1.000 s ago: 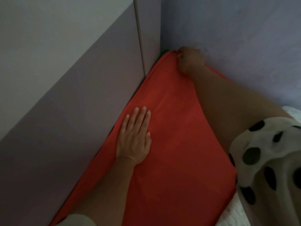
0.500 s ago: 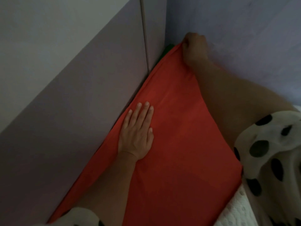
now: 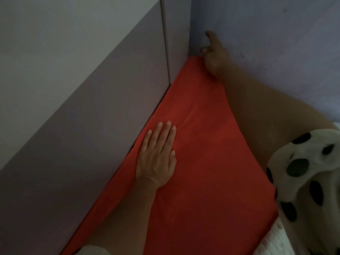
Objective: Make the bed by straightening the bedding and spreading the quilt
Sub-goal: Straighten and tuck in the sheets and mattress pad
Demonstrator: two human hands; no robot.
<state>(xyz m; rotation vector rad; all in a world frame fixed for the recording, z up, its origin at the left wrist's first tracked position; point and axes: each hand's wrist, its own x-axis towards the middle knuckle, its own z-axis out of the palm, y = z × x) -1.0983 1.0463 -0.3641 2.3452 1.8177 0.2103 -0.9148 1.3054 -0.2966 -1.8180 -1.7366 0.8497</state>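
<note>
Red bedding (image 3: 211, 162) fills a narrow wedge of the bed, running from the near edge up into the far corner of the room. Its left edge lies tight against a pale lilac panel (image 3: 92, 107), with only a dark slit between cloth and panel. Its far right edge meets the blue-grey wall (image 3: 276, 43), so the open room lies toward the near right, where a strip of white textured quilt (image 3: 276, 242) shows beside the red cloth's lower edge.

On the cloth near the panel lies the left hand (image 3: 157, 161), flat and palm down, fingers straight and close together, the little finger just beside the left edge. The right hand (image 3: 211, 57) reaches along the wall to the far corner of the cloth and touches its tip. One finger points up against the wall and the others are bent low. In the dim light I cannot tell whether they pinch the cloth. A white sleeve with black dots (image 3: 303, 172) covers the right upper arm.
</note>
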